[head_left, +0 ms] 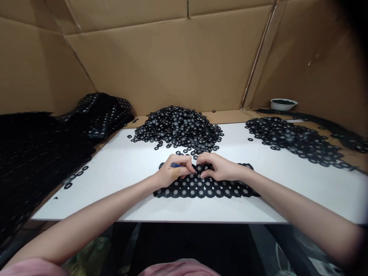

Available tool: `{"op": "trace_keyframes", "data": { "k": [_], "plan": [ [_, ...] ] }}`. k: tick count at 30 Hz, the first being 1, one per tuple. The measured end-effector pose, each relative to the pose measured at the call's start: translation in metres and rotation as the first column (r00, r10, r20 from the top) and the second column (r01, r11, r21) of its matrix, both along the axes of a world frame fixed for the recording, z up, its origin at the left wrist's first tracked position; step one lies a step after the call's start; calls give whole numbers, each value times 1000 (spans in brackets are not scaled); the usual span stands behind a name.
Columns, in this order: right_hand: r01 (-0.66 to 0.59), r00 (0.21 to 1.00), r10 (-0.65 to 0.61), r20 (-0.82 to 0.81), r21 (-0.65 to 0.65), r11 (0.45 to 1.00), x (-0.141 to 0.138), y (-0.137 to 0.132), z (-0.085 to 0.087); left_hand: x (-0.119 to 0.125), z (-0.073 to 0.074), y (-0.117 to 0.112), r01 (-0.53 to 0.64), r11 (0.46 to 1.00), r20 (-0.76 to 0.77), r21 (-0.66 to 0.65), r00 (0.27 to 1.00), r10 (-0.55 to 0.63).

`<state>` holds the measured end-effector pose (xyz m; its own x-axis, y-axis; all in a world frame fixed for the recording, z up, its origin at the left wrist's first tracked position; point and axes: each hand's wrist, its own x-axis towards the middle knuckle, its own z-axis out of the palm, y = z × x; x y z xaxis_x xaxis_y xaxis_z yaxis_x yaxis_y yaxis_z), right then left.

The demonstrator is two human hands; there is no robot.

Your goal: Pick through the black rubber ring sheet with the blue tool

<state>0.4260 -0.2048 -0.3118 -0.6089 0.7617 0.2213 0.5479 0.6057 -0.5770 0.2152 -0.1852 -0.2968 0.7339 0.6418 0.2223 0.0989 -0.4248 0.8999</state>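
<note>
Right at the centre of the desk, the left hand [171,172] is clenched around a small blue stick [176,165], though the fingers hide most of it, so I can't call it a pen or some other tool. Its fingertips are also pressing on a strip of black lace [205,188], and the right hand [218,166] is pinching the far edge of that same strip, the two hands almost touching! The strip lies flat and crosswise just near of both palms, a soft band of linked rings, each with a pale centre. Beyond the hands sits a big mound of loose black rings [179,128], with a second, flatter spread [290,140] off to the right. Over on the left, a heavy heap of the same lace [43,161] spills off the desk, and a few stray rings [74,175] lie just beside it. The desk [86,203] is smooth and white, and brown cardboard walls [161,57] box the scene in, with a white bowl [283,104] of something dark at the far right.
</note>
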Motion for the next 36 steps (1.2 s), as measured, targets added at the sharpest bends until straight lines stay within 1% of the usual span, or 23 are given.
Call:
{"op": "trace_keyframes", "data": {
  "k": [7, 15, 20, 24, 26, 28, 31, 36],
  "plan": [
    [-16, 1000, 16, -11, 41, 999, -2, 0, -2, 4, 7, 5, 55, 991, -27, -121, 998, -59],
    [-8, 1000, 8, -7, 37, 999, -2, 1, -4, 7, 13, 5, 73, 987, -53, -141, 995, -81],
    [-24, 999, 24, -23, 14, 1000, -2, 0, -2, 8, 9, 8, 99, 981, -72, -169, 991, -113],
    [-29, 999, 29, -31, 8, 1000, -3, -1, 0, 10, 2, 9, 138, 980, -112, -142, 982, -154],
    [-28, 999, 29, -31, 14, 1000, -3, -1, -1, 10, 0, 8, 120, 983, -106, -139, 985, -135],
    [-27, 999, 27, -23, 12, 1000, -2, -1, -2, 9, -1, 5, 75, 988, -88, -136, 992, -88],
    [-18, 1000, 18, -12, -13, 1000, -2, 0, -2, 6, 1, -2, 19, 991, -67, -129, 997, -28],
    [9, 1000, -9, 14, -15, 1000, -2, -2, 0, -2, 3, -10, -30, 989, -47, -146, 999, 23]
  ]
}}
